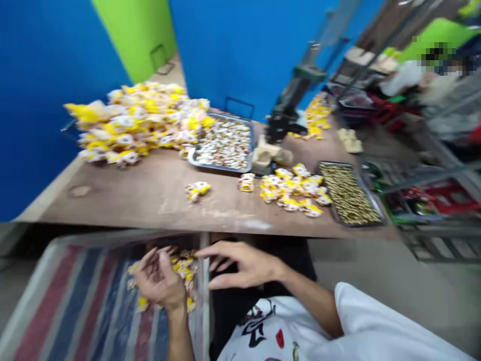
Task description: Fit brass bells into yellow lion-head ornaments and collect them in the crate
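My left hand (161, 281) is turned palm up over the striped bin, its fingers loosely curled and apart, with nothing visible in it. Around and beneath it lie small yellow-and-white pieces (184, 271) inside the bin. My right hand (242, 263) hovers by the bin's right rim, thumb and fingers spread, holding nothing. A single yellow-and-white piece (197, 190) lies on the table in front of my hands, and another piece (246, 182) sits farther right.
A bin lined with striped sheet (71, 301) stands below the table edge. On the table (128, 190) are a large heap of yellow-and-white pieces (143, 120), a tray of small whitish parts (225, 143), a dark machine arm (289, 105) and a tray of brass-coloured parts (349, 193).
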Demonstrator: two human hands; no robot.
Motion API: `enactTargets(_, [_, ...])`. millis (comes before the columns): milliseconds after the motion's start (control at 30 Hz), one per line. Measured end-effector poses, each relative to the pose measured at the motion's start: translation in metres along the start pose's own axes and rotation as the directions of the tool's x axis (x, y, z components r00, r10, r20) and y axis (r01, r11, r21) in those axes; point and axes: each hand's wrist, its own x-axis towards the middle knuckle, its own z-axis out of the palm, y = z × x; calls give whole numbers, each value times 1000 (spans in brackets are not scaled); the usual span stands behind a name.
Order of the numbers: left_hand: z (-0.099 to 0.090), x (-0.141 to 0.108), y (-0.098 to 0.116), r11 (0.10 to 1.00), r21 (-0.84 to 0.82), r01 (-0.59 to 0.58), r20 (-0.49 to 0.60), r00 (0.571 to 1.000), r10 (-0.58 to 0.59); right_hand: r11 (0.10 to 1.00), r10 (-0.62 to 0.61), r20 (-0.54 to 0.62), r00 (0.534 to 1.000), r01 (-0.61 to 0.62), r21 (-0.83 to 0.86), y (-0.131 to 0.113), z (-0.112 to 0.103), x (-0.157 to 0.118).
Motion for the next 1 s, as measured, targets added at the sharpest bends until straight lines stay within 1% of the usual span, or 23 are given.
enactTargets(33, [24,-7,36,993,-14,-116,138,984,117,999,9,-147,989,-16,-45,-20,-33,-52])
enactTargets(67, [50,-14,72,971,-36,-235,288,928,236,992,-1,-359,933,-46,-121,-36,-66,-102])
enactTargets(100, [77,-22,107,932,-60,-357,421,838,348,969,-45,-560,827,-100,-226,-46,-98,-147])
enactTargets(133, [105,-30,139,875,-79,-477,539,718,440,923,-101,-674,731,-184,-338,-49,-128,-184])
enactTargets(167, [133,-37,167,819,-82,-568,608,622,492,857,-141,-724,675,-282,-431,-47,-156,-213])
enactTargets(200, [159,-42,189,771,-69,-633,659,552,511,784,-159,-745,648,-377,-494,-39,-179,-232])
enactTargets(233, [183,-44,205,737,-39,-675,690,516,509,713,-152,-745,650,-449,-538,-28,-197,-243])
enactTargets(267, [205,-44,217,717,2,-697,709,507,491,658,-127,-736,665,-499,-564,-15,-211,-246])
enactTargets(300, [223,-42,225,705,46,-708,725,509,464,622,-97,-729,678,-531,-576,-2,-220,-244])
enactTargets(367, [249,-35,232,683,128,-719,760,514,399,596,-57,-720,692,-555,-580,18,-230,-230])
enactTargets(433, [262,-26,235,653,173,-737,797,495,347,609,-51,-722,690,-552,-570,28,-235,-211])
enactTargets(500, [265,-19,234,631,172,-756,814,470,341,645,-66,-730,681,-529,-552,29,-239,-194])
enactTargets(567, [263,-15,233,637,155,-755,804,471,362,674,-94,-726,682,-493,-550,27,-242,-181])
enactTargets(633, [260,-13,230,659,147,-738,797,483,363,682,-108,-708,698,-467,-563,25,-242,-173])
enactTargets(700, [256,-10,227,683,146,-716,801,491,344,682,-96,-697,711,-463,-566,25,-242,-168])
enactTargets(733, [255,-8,226,692,138,-708,805,488,338,683,-86,-693,716,-463,-564,26,-243,-166])
enactTargets(800, [252,-2,225,704,97,-703,815,462,349,686,-81,-674,734,-449,-572,28,-246,-164])
enactTargets(900, [248,7,222,710,-6,-704,831,392,396,694,-93,-620,779,-396,-601,30,-249,-161])
enactTargets(933, [248,9,221,714,-33,-700,835,374,405,699,-89,-611,787,-387,-601,31,-249,-160])
enactTargets(967, [248,9,220,720,-49,-692,836,366,408,704,-82,-606,791,-385,-597,31,-249,-159])
enactTargets(1000, [248,8,218,730,-55,-681,834,371,410,706,-78,-603,794,-383,-595,31,-248,-158])
